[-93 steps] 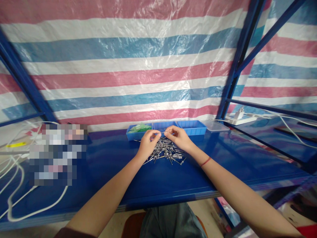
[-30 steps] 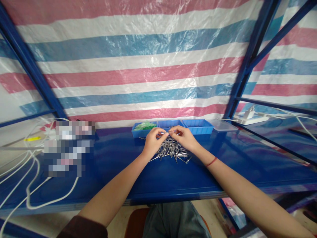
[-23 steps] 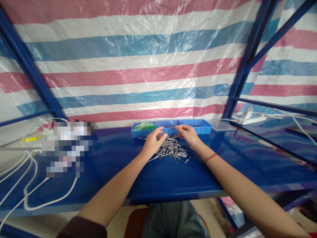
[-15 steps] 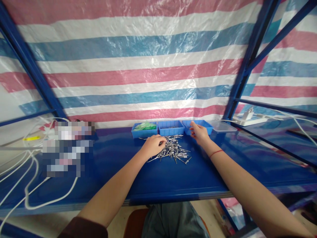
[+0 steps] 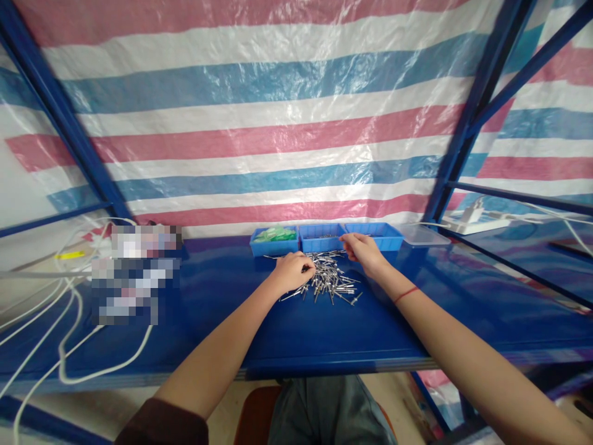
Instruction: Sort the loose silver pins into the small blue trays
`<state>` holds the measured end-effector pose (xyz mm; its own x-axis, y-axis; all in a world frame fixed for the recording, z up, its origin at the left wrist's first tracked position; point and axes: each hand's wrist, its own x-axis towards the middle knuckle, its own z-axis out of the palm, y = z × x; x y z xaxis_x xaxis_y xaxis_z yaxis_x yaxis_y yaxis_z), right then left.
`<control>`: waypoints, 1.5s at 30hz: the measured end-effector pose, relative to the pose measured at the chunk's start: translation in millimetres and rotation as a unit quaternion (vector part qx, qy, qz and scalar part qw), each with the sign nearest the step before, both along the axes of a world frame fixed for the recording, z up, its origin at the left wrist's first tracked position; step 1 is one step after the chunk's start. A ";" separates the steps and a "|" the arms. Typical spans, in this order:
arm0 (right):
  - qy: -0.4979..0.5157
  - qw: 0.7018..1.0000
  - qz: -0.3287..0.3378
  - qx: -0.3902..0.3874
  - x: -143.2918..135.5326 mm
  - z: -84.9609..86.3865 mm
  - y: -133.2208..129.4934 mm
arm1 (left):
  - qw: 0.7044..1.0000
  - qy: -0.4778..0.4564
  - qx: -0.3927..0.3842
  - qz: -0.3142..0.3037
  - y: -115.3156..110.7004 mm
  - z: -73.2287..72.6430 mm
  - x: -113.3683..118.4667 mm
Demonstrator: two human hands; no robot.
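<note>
A loose pile of silvery pop rivets (image 5: 330, 279) lies on the blue tabletop. My left hand (image 5: 294, 271) rests at the pile's left side, its fingers curled in; whatever they may hold is hidden. In front of the blue bins, near where the middle bin (image 5: 319, 243) meets the right bin (image 5: 386, 238), my right hand (image 5: 364, 250) hovers with thumb and fingers pinched together. Nothing between its fingertips can be made out. A few small metal pieces show inside the middle bin, and some in the right one. The left bin (image 5: 274, 248) contains green plastic packets (image 5: 277, 234).
A clear plastic lid (image 5: 425, 235) lies right of the bins. Further right is a white power strip (image 5: 482, 224) with cables. White cables (image 5: 76, 321) and blurred items spread over the left side. Blue frame posts (image 5: 451, 167) stand at both sides, with a striped sheet (image 5: 259, 123) behind.
My right hand has moved left, from over the right bin toward the pile's upper right, and its fingers have closed. My left hand stays by the pile. The view has shifted slightly.
</note>
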<state>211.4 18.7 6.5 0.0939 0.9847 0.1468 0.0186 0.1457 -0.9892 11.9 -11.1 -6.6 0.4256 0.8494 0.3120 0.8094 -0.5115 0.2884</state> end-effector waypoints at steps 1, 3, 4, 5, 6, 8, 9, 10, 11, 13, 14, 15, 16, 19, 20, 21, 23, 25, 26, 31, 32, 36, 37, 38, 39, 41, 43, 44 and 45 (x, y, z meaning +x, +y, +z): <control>-0.024 1.000 0.005 0.007 -0.8 -0.8 0.2 | 1.000 -0.005 -0.005 0.008 -0.3 -0.4 0.8; -0.083 0.996 0.027 0.036 -2.3 -3.0 0.9 | 0.999 -0.020 -0.006 0.026 -0.9 -0.7 2.1; -0.115 0.991 0.046 0.059 -3.1 -4.4 1.1 | 0.999 -0.030 -0.002 0.035 -1.0 -0.6 2.4; -0.148 0.983 0.069 0.086 -4.0 -5.8 1.1 | 0.998 -0.040 0.005 0.043 -1.0 -0.3 2.5; -0.180 0.973 0.093 0.115 -5.1 -7.3 0.8 | 0.997 -0.051 0.014 0.050 -0.8 0.1 2.5; -0.241 0.946 0.136 0.170 -7.8 -9.8 -0.9 | 0.995 -0.078 0.035 0.053 0.1 0.9 2.2; -0.268 0.932 0.150 0.192 -9.3 -10.7 -2.1 | 0.993 -0.097 0.045 0.049 0.7 1.2 2.1; -0.289 0.920 0.158 0.211 -10.8 -11.2 -3.5 | 0.991 -0.118 0.052 0.042 1.4 1.4 2.0; -0.305 0.910 0.163 0.227 -12.2 -11.5 -4.9 | 0.988 -0.140 0.057 0.033 1.9 1.5 2.1; -0.325 0.896 0.170 0.249 -14.4 -11.1 -7.8 | 0.981 -0.183 0.064 0.012 2.2 1.4 3.1; -0.330 0.892 0.174 0.256 -15.1 -10.6 -9.0 | 0.978 -0.200 0.065 0.002 2.1 1.4 3.8; -0.334 0.887 0.181 0.261 -15.7 -10.1 -10.2 | 0.975 -0.214 0.064 -0.007 1.8 1.3 4.8; -0.338 0.884 0.187 0.265 -16.3 -9.5 -11.2 | 0.972 -0.226 0.061 -0.015 1.5 1.1 5.8; -0.339 0.882 0.196 0.262 -17.7 -8.2 -13.5 | 0.963 -0.266 0.046 -0.022 1.1 -0.2 8.7; -0.336 0.884 0.195 0.260 -18.2 -7.9 -14.0 | 0.959 -0.280 0.041 -0.019 1.2 -0.7 9.4; -0.332 0.887 0.193 0.257 -18.7 -7.8 -14.3 | 0.956 -0.291 0.036 -0.014 1.5 -1.2 9.8; -0.317 0.894 0.189 0.253 -19.5 -7.9 -14.5 | 0.954 -0.299 0.028 -0.006 1.9 -1.5 10.2; -0.300 0.902 0.185 0.248 -20.1 -8.3 -14.1 | 0.955 -0.297 0.026 -0.005 1.9 -1.1 10.0; -0.293 0.906 0.185 0.243 -20.3 -8.7 -13.6 | 0.954 -0.297 0.028 -0.007 1.6 -0.6 10.0; -0.284 0.909 0.203 0.229 -20.2 -11.1 -9.8 | 0.949 -0.312 0.047 -0.025 -0.4 1.8 10.7; -0.282 0.910 0.200 0.230 -19.9 -11.5 -8.9 | 0.948 -0.315 0.048 -0.026 -0.6 2.1 10.9; -0.271 0.921 0.152 0.234 -17.7 -10.8 -7.6 | 0.941 -0.334 0.043 -0.006 0.8 2.6 9.8; -0.271 0.923 0.140 0.235 -17.2 -10.0 -8.0 | 0.940 -0.338 0.037 0.000 1.7 2.1 9.0; -0.271 0.924 0.132 0.236 -16.8 -9.0 -8.5 | 0.941 -0.338 0.029 0.005 2.9 1.4 8.2; -0.270 0.924 0.130 0.236 -16.4 -8.0 -9.1 | 0.942 -0.335 0.018 0.006 4.1 0.3 7.3; -0.264 0.925 0.138 0.234 -15.6 -5.6 -9.1 | 0.948 -0.319 -0.011 0.003 6.4 -2.4 5.9; -0.250 0.931 0.139 0.226 -13.3 -3.4 -6.0 | 0.955 -0.296 -0.032 0.006 7.3 -4.7 5.3; -0.236 0.940 0.125 0.213 -10.8 -2.5 -2.9 | 0.960 -0.279 -0.033 0.012 7.1 -5.2 5.3; -0.219 0.952 0.097 0.193 -7.2 -1.7 1.1 | 0.965 -0.259 -0.028 0.019 6.3 -5.3 5.3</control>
